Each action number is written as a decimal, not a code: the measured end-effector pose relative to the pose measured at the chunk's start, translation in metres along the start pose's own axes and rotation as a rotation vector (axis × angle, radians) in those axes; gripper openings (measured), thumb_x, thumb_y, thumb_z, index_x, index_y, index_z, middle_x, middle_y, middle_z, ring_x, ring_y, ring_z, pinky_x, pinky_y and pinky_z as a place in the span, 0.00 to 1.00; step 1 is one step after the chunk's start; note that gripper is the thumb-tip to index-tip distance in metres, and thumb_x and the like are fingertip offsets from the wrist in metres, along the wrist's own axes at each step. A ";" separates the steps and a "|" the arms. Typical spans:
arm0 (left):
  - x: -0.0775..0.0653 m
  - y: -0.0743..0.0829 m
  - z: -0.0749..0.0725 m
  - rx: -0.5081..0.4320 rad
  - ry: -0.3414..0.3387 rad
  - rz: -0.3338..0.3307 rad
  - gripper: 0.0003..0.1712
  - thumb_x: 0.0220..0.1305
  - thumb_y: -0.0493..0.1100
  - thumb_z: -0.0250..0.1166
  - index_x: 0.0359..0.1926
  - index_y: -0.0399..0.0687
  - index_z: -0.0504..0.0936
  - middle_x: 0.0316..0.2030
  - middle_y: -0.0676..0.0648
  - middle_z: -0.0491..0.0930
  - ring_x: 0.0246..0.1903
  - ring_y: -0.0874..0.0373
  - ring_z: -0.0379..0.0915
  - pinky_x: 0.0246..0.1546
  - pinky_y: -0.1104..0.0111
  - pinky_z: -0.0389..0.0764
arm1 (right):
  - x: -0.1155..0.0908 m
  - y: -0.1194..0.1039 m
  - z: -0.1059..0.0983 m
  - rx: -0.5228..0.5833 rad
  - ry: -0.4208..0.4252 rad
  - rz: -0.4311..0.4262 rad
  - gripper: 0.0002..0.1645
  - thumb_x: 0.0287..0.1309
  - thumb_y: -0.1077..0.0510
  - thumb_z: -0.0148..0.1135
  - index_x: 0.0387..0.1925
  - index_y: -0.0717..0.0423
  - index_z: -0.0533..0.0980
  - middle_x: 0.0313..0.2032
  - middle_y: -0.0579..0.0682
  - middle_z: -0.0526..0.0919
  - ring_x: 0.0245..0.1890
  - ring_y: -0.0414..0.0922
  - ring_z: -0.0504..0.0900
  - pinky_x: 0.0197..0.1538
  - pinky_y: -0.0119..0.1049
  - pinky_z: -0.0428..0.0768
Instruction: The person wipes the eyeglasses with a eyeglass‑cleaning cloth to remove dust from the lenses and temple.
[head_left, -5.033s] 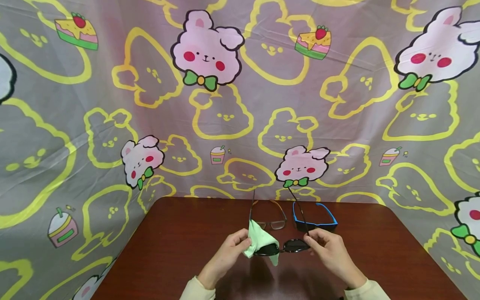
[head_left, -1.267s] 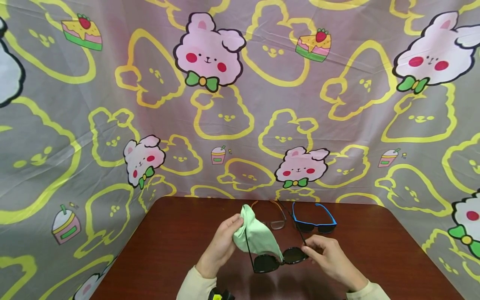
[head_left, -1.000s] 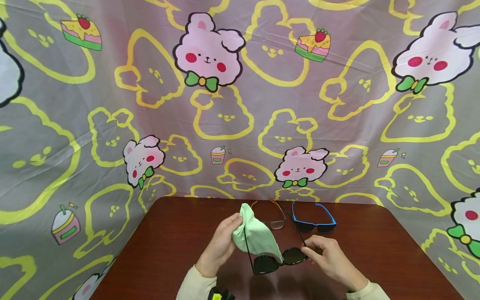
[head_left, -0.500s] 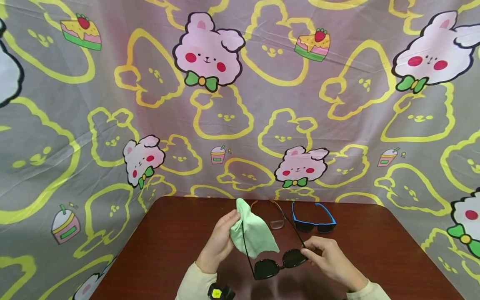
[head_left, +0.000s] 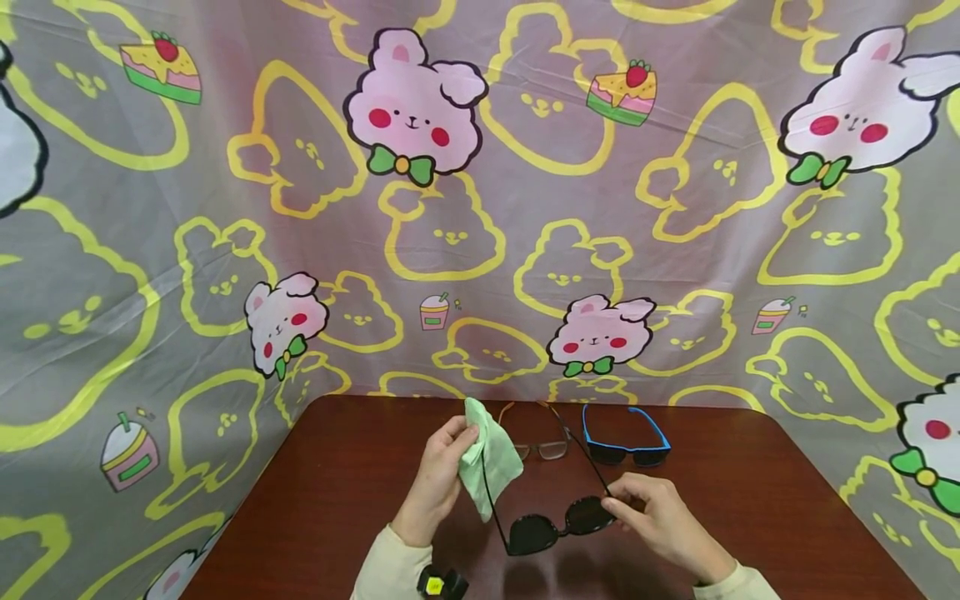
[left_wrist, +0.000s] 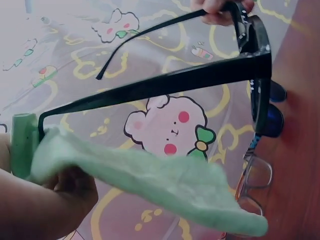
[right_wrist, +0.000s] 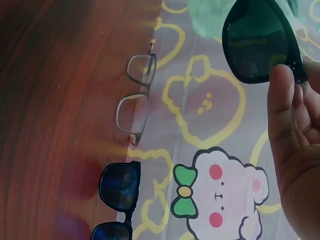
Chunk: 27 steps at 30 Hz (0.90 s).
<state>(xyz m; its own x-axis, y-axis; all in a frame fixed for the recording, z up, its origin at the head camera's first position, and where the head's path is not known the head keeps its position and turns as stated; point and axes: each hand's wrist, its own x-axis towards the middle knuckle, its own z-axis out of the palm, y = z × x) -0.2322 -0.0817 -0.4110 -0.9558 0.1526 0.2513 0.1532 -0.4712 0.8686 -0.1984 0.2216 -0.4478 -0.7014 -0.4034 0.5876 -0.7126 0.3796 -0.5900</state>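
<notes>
A pair of black sunglasses (head_left: 533,534) hangs above the table, lenses toward me and temples pointing away. My right hand (head_left: 663,517) pinches it at the hinge corner beside the right lens. My left hand (head_left: 432,483) grips a light green cloth (head_left: 491,471), whose loose end hangs down to the right. In the left wrist view, the tip of the near temple (left_wrist: 150,90) runs into the cloth (left_wrist: 150,175) at the left fingers. The right wrist view has the thumb (right_wrist: 281,95) at the edge of a dark lens (right_wrist: 257,42).
Clear eyeglasses (head_left: 552,450) with brownish temples stand on the dark wooden table (head_left: 322,500) toward the back. Right of them lie blue-framed sunglasses (head_left: 630,448). A patterned curtain (head_left: 480,208) closes off the back and sides.
Five seconds ago the cloth covered the left lens; my left hand has since moved up along the temple, off the lens. Lately the cloth's loose end has swung left. The right hand barely moved.
</notes>
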 end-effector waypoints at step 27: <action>-0.011 0.004 0.000 0.296 0.075 -0.002 0.12 0.67 0.33 0.47 0.44 0.24 0.67 0.29 0.50 0.69 0.27 0.61 0.67 0.30 0.72 0.68 | 0.004 -0.006 -0.005 -0.131 0.276 0.251 0.05 0.52 0.63 0.68 0.28 0.49 0.81 0.22 0.37 0.78 0.16 0.39 0.77 0.20 0.31 0.73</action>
<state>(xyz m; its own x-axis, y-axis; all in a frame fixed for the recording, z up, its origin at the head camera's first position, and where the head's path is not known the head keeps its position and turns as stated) -0.2208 -0.0856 -0.4102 -0.9705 0.0834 0.2264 0.2068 -0.1957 0.9586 -0.1972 0.2214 -0.4390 -0.8192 -0.0525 0.5711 -0.5015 0.5484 -0.6691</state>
